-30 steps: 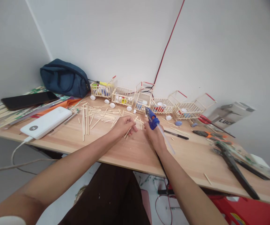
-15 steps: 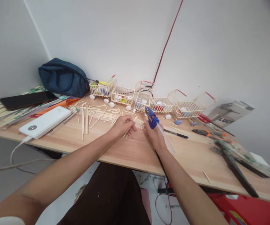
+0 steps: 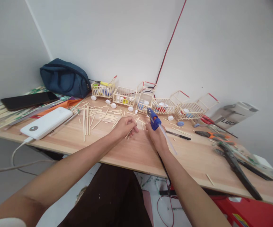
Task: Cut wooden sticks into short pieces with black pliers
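Note:
My left hand [image 3: 126, 126] is closed in a pinch on thin wooden sticks [image 3: 128, 134], whose ends poke out below and above the fingers. Just to its right, my right hand [image 3: 157, 134] wraps round a blue hot glue gun [image 3: 153, 119]. A clear glue stick [image 3: 168, 138] sticks out of the back of the gun, and its nozzle points up and away from me. Many loose wooden sticks [image 3: 87, 121] lie scattered on the table left of my left hand. Behind both hands stand several small stick-built shopping carts [image 3: 164, 105] with bottle-cap wheels.
On the left lie a white power bank [image 3: 46, 123], a black phone [image 3: 29, 101] and a blue pouch [image 3: 65, 78]. A black pen [image 3: 178, 135], orange-handled pliers [image 3: 202, 133] and a long black tool [image 3: 239, 170] lie to the right. The wooden table's [image 3: 136, 157] front edge is near my lap.

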`<state>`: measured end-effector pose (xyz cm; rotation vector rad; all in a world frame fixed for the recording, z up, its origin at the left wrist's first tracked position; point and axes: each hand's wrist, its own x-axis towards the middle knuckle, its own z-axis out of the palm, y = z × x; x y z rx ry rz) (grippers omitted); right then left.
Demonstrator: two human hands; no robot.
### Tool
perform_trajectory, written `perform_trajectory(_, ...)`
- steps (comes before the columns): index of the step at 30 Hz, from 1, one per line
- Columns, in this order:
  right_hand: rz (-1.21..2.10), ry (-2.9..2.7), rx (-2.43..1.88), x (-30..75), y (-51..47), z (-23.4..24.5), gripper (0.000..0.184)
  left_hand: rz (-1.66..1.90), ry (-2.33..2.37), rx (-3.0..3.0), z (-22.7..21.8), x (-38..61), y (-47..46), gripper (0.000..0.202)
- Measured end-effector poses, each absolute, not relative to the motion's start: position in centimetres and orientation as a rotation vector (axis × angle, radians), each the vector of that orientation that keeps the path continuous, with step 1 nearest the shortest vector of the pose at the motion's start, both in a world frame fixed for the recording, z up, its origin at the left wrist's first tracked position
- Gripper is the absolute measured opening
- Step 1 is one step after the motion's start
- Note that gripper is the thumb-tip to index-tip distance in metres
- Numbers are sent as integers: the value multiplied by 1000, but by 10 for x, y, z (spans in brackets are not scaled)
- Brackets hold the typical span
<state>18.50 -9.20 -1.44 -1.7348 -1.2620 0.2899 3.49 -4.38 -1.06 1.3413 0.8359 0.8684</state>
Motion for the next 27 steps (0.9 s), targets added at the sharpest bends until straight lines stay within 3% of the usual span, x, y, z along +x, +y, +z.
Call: perform_trajectory(27, 301, -1245, -1718, 185, -91, -17, 32, 875, 826, 1346, -11, 35, -46, 14)
